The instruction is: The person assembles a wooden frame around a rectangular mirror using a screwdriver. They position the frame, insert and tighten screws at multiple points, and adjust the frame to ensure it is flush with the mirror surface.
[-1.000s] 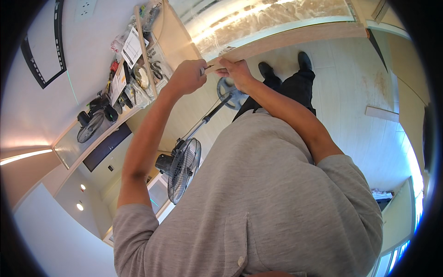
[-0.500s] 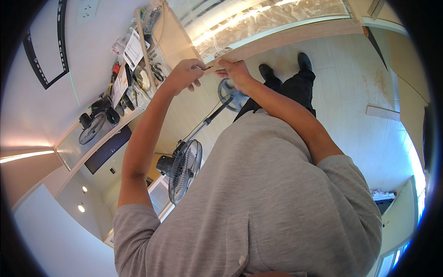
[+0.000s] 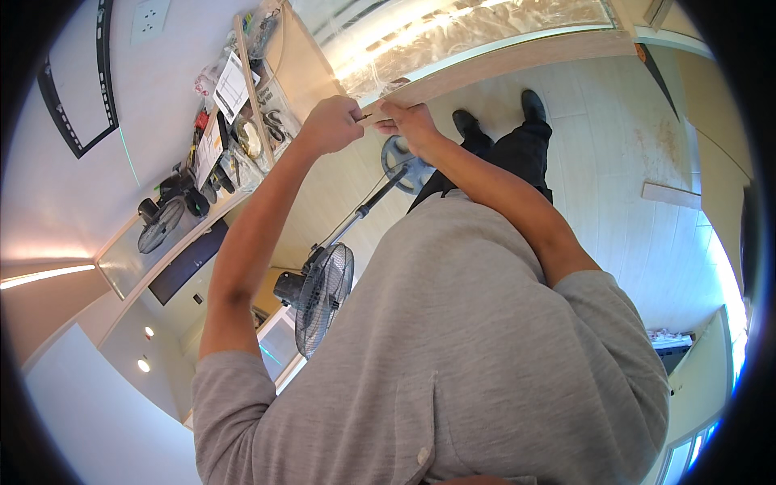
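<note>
At the left end of the long wooden strip [image 3: 517, 69], both hands are close together; the left hand [image 3: 331, 126] has its fingers pressed together on a thin pointed tool [image 3: 364, 118], perhaps a pencil, too small to be sure; the right hand [image 3: 412, 128] pinches the strip, thumb on top; this strip lies already along the edge of the glossy panel [image 3: 465, 50]; work at its end seems unfinished, as the tool is there and no completed mark is visible.
</note>
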The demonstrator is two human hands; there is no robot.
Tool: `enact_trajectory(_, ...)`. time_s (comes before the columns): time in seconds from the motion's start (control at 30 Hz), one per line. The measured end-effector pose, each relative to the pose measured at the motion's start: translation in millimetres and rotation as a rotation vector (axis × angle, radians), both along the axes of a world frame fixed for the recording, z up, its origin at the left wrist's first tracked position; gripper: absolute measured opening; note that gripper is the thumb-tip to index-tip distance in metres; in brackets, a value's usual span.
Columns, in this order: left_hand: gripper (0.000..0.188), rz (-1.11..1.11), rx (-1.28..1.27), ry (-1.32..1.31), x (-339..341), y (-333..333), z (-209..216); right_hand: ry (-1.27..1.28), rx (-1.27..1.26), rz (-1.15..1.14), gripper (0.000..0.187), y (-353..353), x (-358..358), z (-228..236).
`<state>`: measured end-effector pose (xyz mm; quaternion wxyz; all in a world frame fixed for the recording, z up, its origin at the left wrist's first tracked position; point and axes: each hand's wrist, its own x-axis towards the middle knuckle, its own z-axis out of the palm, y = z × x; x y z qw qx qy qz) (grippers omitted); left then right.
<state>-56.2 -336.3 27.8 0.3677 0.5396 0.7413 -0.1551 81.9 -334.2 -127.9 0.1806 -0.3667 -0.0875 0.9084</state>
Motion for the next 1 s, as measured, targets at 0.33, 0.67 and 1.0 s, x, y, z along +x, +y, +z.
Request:
enact_trajectory(0.33,0.036,-0.090,0.042,-0.039,-3,-5,5,-0.007,-0.021,0.053,0.029,-1,0,-3)
enact_trajectory(0.67,0.027,0.876,-0.205,-0.270,-10,-3,-1,0.018,-0.012,0.014,0.029,-1,1,0)
enact_trajectory(1.0,0.030,-0.513,-0.058,0.134,2,-6,0,-0.001,-0.026,0.028,0.027,-1,1,0)
